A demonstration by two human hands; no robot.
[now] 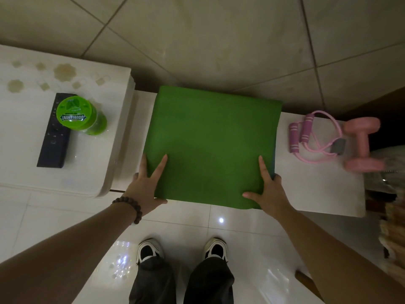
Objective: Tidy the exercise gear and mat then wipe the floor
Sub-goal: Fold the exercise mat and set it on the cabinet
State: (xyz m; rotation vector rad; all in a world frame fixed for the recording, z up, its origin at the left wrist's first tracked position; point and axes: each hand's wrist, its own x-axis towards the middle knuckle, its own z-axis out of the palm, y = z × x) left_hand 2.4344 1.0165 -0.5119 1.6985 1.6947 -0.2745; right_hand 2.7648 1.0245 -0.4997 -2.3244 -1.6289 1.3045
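Mat: the folded green exercise mat fills the middle of the frame, a thick plain square lying on a low white bench, its near edge overhanging toward the person.
Grip: the left hand clasps the mat's near left corner, fingers spread on top, thumb along the front edge; the right hand grasps the near right corner likewise.
Dumbbell: a pink dumbbell lies at the right of the frame on the bench's far end, blurred.
Resistance band: a pink resistance band with purple foam grips is coiled just beside the dumbbell.
Hidden: the under-fingers of both hands are out of sight beneath the mat.
Container: a green Doublemint tub, lid on, contents unclear, stands partly on a dark remote at left.
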